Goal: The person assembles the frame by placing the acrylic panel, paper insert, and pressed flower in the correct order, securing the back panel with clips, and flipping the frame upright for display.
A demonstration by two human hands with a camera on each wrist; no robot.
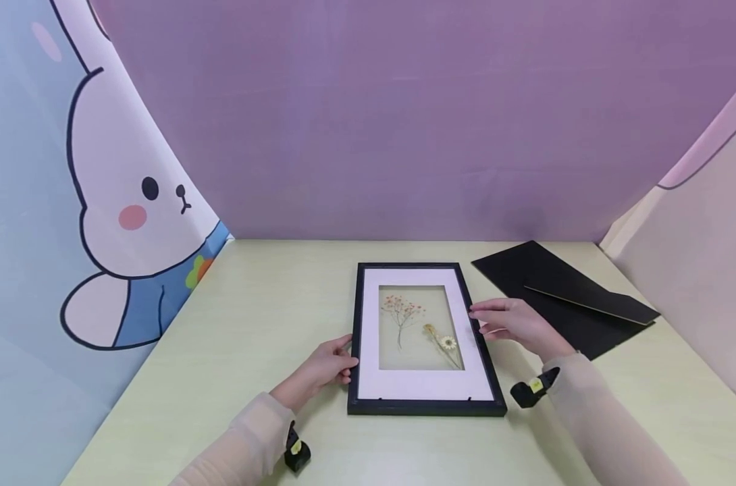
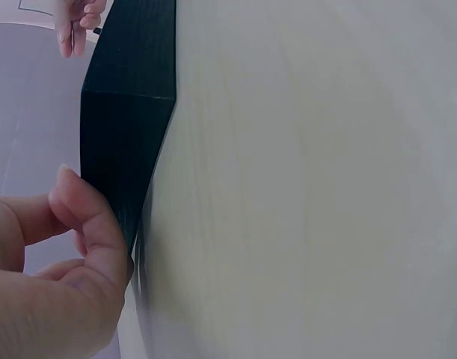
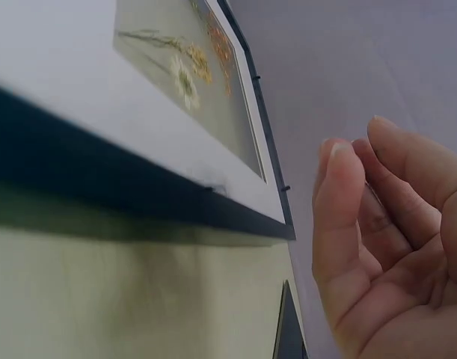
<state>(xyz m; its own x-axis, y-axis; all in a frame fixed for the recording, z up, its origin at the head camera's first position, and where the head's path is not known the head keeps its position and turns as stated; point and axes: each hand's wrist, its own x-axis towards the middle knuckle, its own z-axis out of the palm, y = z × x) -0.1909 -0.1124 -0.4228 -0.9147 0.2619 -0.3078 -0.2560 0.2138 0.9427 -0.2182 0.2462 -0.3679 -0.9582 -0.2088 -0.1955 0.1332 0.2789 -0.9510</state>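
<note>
Black rectangular picture frame (image 1: 425, 407) with white mat (image 1: 369, 337) and dried flowers (image 1: 448, 343) lies face-up on pale yellow-green bench (image 1: 252, 304). My left hand (image 1: 325, 366) grips its left side, fingers curled. My right hand (image 1: 518, 324): half-open, loosely curved, holding nothing, at frame's right edge. Flat black panel (image 1: 562, 320): right of frame, far side.

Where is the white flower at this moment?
In the head view, the white flower is inside the black frame, within the opening of the white mat, below and right of the reddish sprig.
</note>
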